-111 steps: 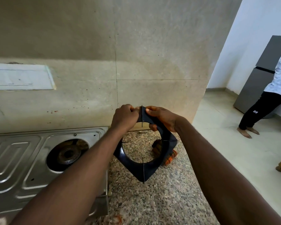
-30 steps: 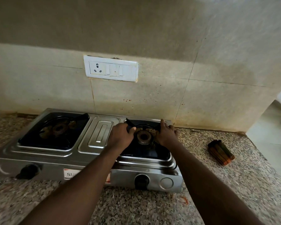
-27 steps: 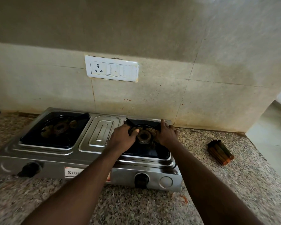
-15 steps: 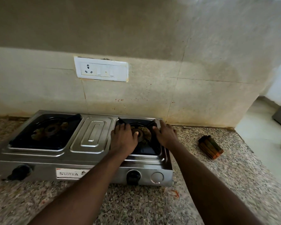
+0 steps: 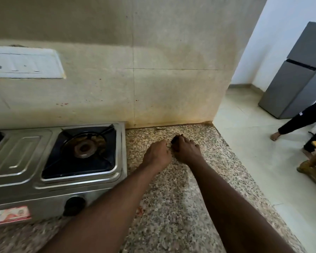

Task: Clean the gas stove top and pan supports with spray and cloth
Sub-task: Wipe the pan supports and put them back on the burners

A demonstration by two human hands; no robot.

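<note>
The speckled granite counter [image 5: 171, 207] carries the stainless steel gas stove [image 5: 22, 154] at left, and the black square metal pan support [image 5: 102, 163] sits over its right burner. The support looks stiff, fairly heavy and possibly greasy, so it is best lifted by its outer frame corners. The left hand [image 5: 157, 156] is curled, but I cannot tell if it holds anything. The right hand [image 5: 186, 150] curls its fingers over a small dark object [image 5: 175, 138], mostly hidden. The counter drops off near the right hand, with open room toward the person.
</note>
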